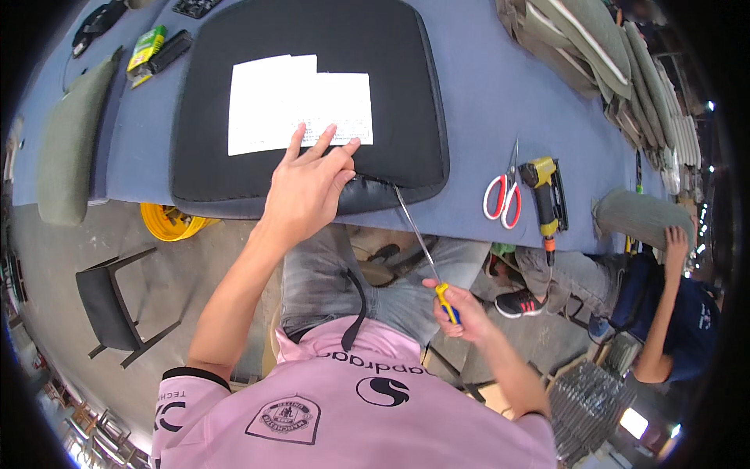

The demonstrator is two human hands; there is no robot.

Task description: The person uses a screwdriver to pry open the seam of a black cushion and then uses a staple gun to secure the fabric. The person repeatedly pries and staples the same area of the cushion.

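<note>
A black padded seat [406, 94] lies underside up on a blue-covered table, with white paper sheets [301, 102] on top. My left hand [308, 184] rests on its near edge, fingers spread over the lower part of the paper. Thumb and forefinger come close together at the seat's edge; whether any fabric is between them, I cannot tell. In my right hand [461, 313] is a screwdriver [426, 252] with a yellow and blue handle, held below the table edge. Its long shaft slants up to the left, the tip at the seat's near rim, right of my left hand.
Right of the seat lie red-handled scissors [504, 195] and a staple gun [545, 199]. Grey-green cushions [578, 39] are piled at far right; another cushion [74, 148] lies left. A yellow bucket [168, 224] and a chair [113, 305] stand below. A co-worker [680, 320] sits at right.
</note>
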